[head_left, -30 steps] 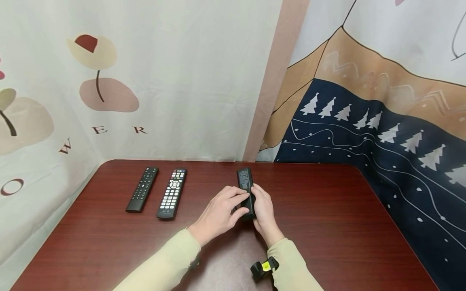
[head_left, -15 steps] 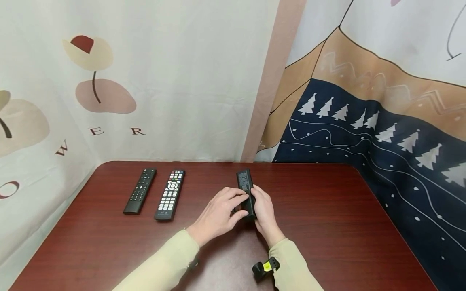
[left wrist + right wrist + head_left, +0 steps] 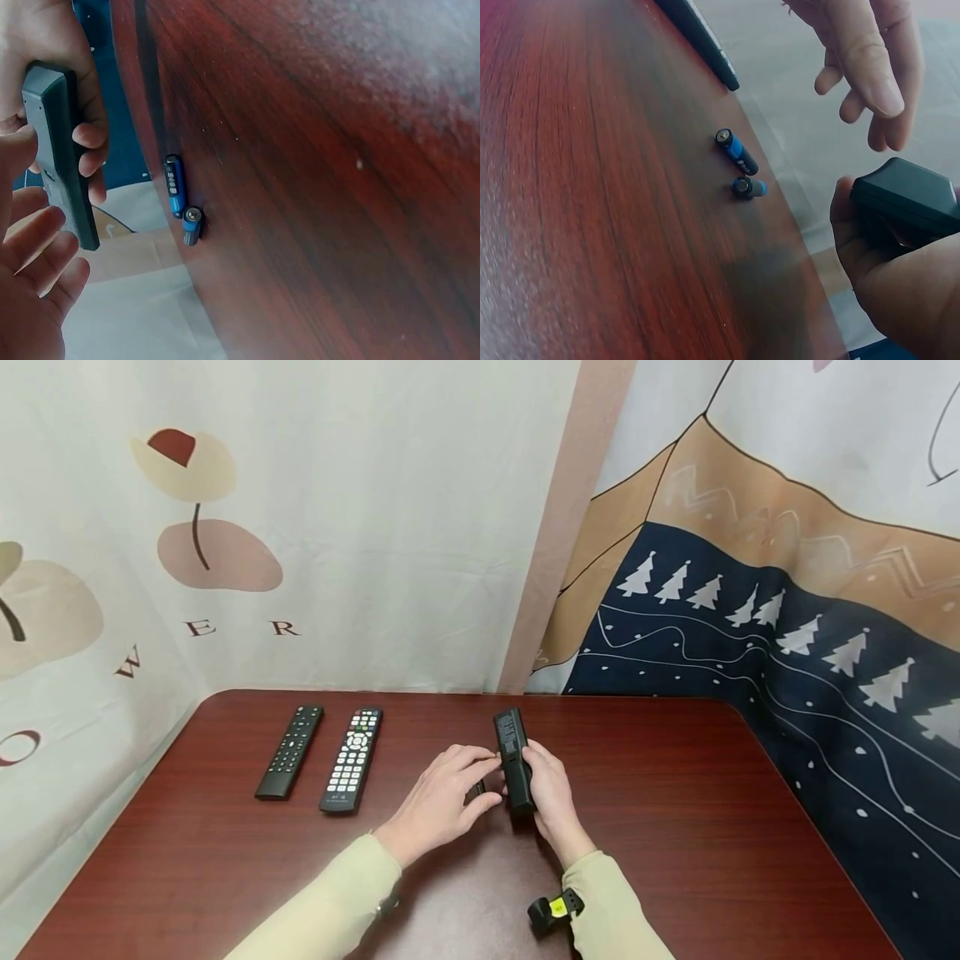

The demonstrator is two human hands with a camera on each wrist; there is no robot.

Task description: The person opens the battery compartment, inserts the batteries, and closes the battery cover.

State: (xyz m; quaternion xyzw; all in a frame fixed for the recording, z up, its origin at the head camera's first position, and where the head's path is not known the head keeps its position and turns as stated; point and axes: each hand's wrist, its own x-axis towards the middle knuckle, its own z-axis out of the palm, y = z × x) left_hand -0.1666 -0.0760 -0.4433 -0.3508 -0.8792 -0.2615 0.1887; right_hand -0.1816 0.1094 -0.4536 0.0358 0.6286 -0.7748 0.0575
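My right hand point(image 3: 553, 789) grips a black remote control point(image 3: 513, 764) by its side, its labelled back turned up in the head view. Fingers of that hand wrap round the remote's edge in the left wrist view. My left hand point(image 3: 442, 797) is beside the remote's left side, fingers loosely bent and holding nothing. A gap shows between left fingertips and remote in the right wrist view. Two blue-and-black batteries lie close together on the table below: one battery point(image 3: 174, 186) lengthwise, the other battery point(image 3: 193, 225) end-on to the left wrist camera.
Two more remote controls lie face up at the left of the brown table point(image 3: 675, 827): a slim black remote point(image 3: 289, 753) and a larger remote with white buttons point(image 3: 351, 762). Printed curtains point(image 3: 375, 527) hang right behind the table's far edge.
The right hand has shifted the remote slightly to the right. The left fingers, which lay on the remote's back, have come off it and moved a little left.
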